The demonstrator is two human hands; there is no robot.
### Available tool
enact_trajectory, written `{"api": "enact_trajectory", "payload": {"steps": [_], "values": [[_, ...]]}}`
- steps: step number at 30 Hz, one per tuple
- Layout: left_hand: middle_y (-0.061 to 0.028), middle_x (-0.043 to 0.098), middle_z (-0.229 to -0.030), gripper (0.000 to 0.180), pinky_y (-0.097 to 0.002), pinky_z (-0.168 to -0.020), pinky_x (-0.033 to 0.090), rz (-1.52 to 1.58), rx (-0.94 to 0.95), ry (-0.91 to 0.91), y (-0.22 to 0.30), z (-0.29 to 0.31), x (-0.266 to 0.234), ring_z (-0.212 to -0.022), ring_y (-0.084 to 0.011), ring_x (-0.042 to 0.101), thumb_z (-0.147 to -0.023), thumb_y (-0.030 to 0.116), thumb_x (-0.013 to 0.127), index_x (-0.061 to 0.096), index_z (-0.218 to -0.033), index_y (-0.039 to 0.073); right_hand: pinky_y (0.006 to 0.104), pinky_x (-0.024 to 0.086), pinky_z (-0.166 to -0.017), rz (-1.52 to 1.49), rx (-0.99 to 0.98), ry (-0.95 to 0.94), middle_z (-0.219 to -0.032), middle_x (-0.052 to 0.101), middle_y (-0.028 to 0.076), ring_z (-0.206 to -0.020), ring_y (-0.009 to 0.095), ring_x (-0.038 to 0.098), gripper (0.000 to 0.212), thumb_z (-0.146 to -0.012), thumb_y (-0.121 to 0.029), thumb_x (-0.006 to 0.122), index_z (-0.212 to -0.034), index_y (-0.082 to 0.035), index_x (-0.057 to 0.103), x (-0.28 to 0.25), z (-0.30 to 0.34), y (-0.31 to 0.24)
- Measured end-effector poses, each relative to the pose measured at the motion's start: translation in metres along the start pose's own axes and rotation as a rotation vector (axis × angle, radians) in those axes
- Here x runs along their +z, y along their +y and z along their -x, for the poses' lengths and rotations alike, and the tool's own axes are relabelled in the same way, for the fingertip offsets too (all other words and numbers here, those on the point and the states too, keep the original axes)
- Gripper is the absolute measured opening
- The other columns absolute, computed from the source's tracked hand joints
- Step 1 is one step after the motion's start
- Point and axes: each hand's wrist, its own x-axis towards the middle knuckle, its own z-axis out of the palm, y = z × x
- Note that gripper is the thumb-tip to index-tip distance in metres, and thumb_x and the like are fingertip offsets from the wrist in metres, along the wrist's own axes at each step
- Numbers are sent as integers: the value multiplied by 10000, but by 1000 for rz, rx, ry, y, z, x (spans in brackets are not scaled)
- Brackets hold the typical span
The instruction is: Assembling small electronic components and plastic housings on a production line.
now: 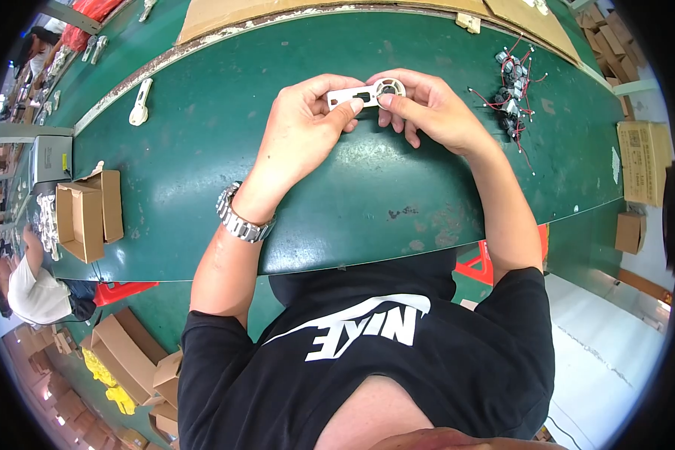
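Note:
Between my two hands, above the green table, is a white plastic housing (pixel 343 96) with a round ring end and a rectangular slot. My left hand (pixel 311 112) pinches its straight end, thumb on top near the slot. At the ring end my right hand (pixel 427 109) grips with thumb and forefinger, the other fingers curled below. Further left on the table lies a similar white part (pixel 140 103), apart from my hands. To the right sits a pile of small grey motors (pixel 511 90) with red and black wires.
An open cardboard box (pixel 82 221) stands at the table's left, beside a grey metal box (pixel 51 159). Cardboard sheets (pixel 247 19) line the far edge. People (pixel 41 289) work at the left. Cartons (pixel 643 163) stand at the right. A red stool (pixel 476 266) shows below the table edge.

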Motion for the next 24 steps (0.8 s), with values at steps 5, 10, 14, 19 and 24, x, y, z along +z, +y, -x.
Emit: {"api": "enact_trajectory", "payload": {"steps": [5,10,14,19,24], "values": [[-45,740,-1039,239,-237,-802,586,-89,79,-25,1,1,-2,-843,-78,660,-1014,44,678,705,-1244,-17,221,483,-488,36,-32,29,-883,699,47,-675,69,596,342,-1037,-235,663,-1331,-61,653,2,0,3],[-38,735,-1021,235,-236,-800,577,-102,70,-19,3,2,-5,-846,-76,659,-1014,42,677,707,-1241,-6,216,474,-485,-8,-48,2,-871,700,52,-666,66,595,347,-1037,-251,670,-1320,-51,660,4,1,-1],[-37,733,-1014,234,-238,-800,575,-95,74,-44,5,3,-4,-854,-75,658,-1009,34,683,708,-1239,-3,217,472,-480,4,-14,18,-862,698,56,-663,63,578,342,-1047,-230,662,-1324,-29,647,2,1,0],[-37,730,-1010,234,-239,-806,573,-99,77,-60,6,4,-3,-866,-75,659,-1005,22,684,708,-1237,-3,213,455,-468,29,-6,24,-848,700,56,-631,56,578,317,-1038,-249,668,-1276,-40,673,1,1,1],[-30,724,-996,234,-239,-804,568,-70,68,-61,6,4,-4,-866,-74,655,-1003,13,684,709,-1235,-2,204,434,-462,1,-26,13,-839,697,52,-607,49,570,315,-1032,-265,666,-1264,-51,679,3,1,1]]}}
